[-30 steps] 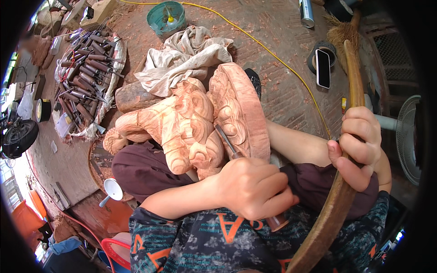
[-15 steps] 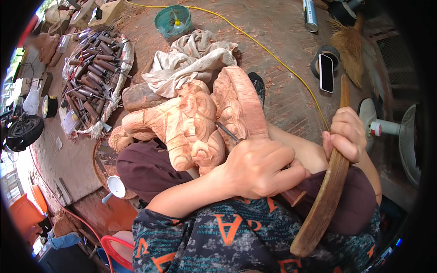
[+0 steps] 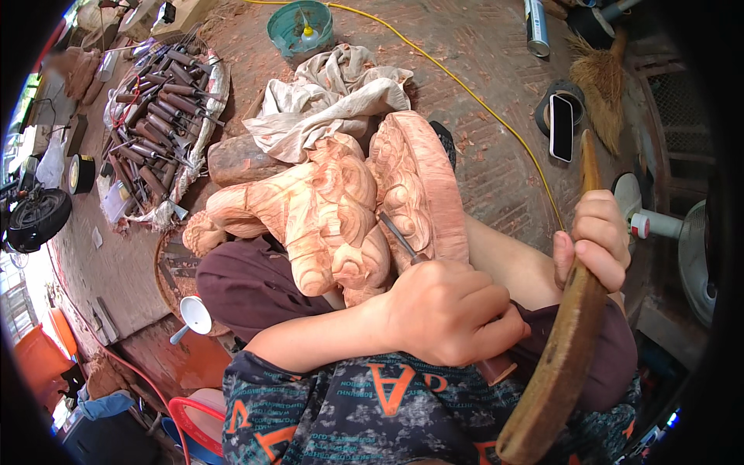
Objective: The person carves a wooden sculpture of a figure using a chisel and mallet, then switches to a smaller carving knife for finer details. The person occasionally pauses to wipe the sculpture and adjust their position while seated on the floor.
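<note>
A reddish wood carving [image 3: 329,213] with rounded, layered forms rests against my lap. Beside its right part, a thick curved wooden piece [image 3: 434,186] rises, carved on its inner face. My left hand [image 3: 457,314] is closed round the brown handle of a chisel [image 3: 399,236]. The metal blade points up and left, its tip at the carved surface between the two parts. At the right, my right hand [image 3: 595,240] grips a long, slightly curved wooden club [image 3: 554,372] near its upper part. The club's wide lower end is apart from the chisel handle.
Many wood-handled carving tools [image 3: 163,116] lie on a cloth at the left. A crumpled cloth [image 3: 333,101] and a green bucket [image 3: 301,35] stand beyond the carving. A yellow cord [image 3: 465,93], a phone [image 3: 561,128], a straw broom [image 3: 601,93] and a fan [image 3: 697,256] are rightward. A white cup [image 3: 195,315] is near my knee.
The chisel has shifted slightly right, and more of its blade shows. My right hand and the club have dropped a little, the lower end nearer the bottom edge. Both hands keep their grip.
</note>
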